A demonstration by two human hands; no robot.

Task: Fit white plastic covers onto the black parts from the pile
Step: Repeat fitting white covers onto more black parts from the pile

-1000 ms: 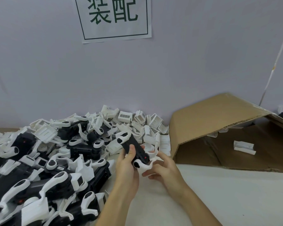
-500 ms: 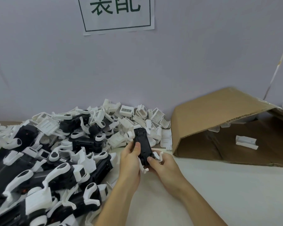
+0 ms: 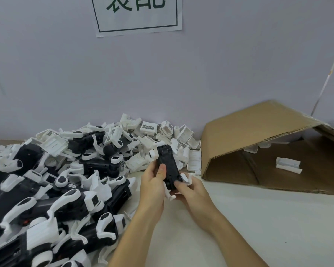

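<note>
Black plastic fills the grip of both hands: the left hand (image 3: 152, 182) wraps round the side of a black part (image 3: 167, 166), thumb pressed flat on its top face, while the right hand (image 3: 191, 191) pinches its near end, fingers curled under it and round a white cover (image 3: 186, 179) that sits against that end. The part is held just above the pale counter (image 3: 258, 228), tilted away toward the wall (image 3: 201, 74). Left of the hands spreads the pile (image 3: 66, 180) of black parts and loose white covers, reaching back to the wall. Right of the hands lies a cardboard box (image 3: 258, 132) on its side, 1 white piece (image 3: 288, 164) inside it. A paper sign (image 3: 137, 14) hangs above
</note>
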